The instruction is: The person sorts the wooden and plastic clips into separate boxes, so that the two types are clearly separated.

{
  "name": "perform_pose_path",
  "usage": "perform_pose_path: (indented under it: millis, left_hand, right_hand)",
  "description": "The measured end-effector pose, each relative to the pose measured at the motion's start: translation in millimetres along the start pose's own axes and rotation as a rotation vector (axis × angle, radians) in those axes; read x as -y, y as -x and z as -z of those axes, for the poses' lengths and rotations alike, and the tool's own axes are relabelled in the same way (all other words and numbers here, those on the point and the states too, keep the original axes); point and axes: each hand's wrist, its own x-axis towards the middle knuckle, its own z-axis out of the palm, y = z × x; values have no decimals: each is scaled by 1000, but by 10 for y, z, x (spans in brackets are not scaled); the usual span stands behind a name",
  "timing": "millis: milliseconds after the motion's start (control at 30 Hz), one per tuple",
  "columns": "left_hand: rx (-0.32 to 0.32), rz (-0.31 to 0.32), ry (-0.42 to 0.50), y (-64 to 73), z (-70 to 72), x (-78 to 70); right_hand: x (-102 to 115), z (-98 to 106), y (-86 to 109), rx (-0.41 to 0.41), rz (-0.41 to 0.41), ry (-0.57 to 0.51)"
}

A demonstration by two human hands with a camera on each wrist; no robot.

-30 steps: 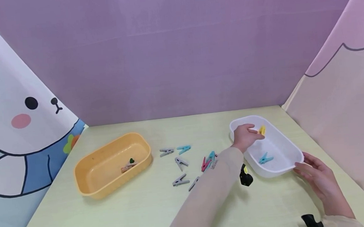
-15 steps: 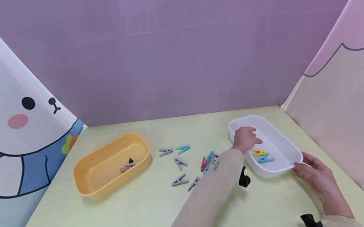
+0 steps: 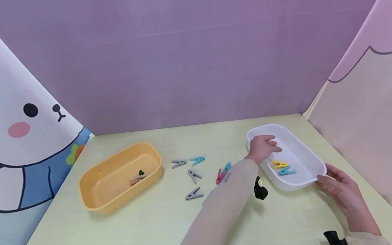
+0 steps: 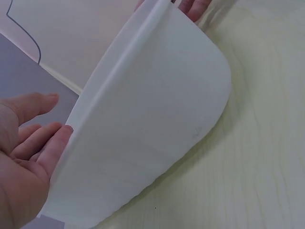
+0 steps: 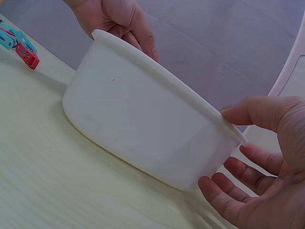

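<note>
My left hand (image 3: 262, 148) hovers over the left part of the white plastic basin (image 3: 301, 164), fingers loosely extended and holding nothing. A yellow clothespin (image 3: 279, 164) and a blue clothespin (image 3: 286, 171) lie together on the basin floor. At the near right corner my right hand (image 3: 343, 194) grips the basin's rim, thumb on top and fingers below, as the right wrist view also shows. In the left wrist view, the left hand's fingertips (image 4: 66, 130) are right at the rim. The basin's outer wall hides both clothespins from the wrist views.
Left of the basin lie several grey clothespins (image 3: 194, 194), a blue clothespin (image 3: 197, 160) and a red clothespin (image 3: 220, 176) among others, some partly behind the left sleeve (image 3: 218, 214). A yellow-orange basin (image 3: 95, 177) at left holds a wooden-looking clothespin (image 3: 137, 179) with a dark green heart.
My left hand has released the yellow clothespin, which dropped into the white basin beside the blue one. The hand then shifted slightly left. My right hand has kept its place on the rim.
</note>
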Motion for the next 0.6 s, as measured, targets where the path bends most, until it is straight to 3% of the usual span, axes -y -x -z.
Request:
perform_pose_path:
  millis: [200, 400, 600]
  left_hand:
    - [31, -23, 133, 41, 94, -38]
    - [77, -72, 178, 71, 255, -79]
    - [111, -36, 218, 65, 492, -62]
  right_hand:
    - [4, 15, 9, 9, -15, 1]
    - [18, 61, 0, 32, -7, 13]
    - [25, 67, 17, 36, -5, 1]
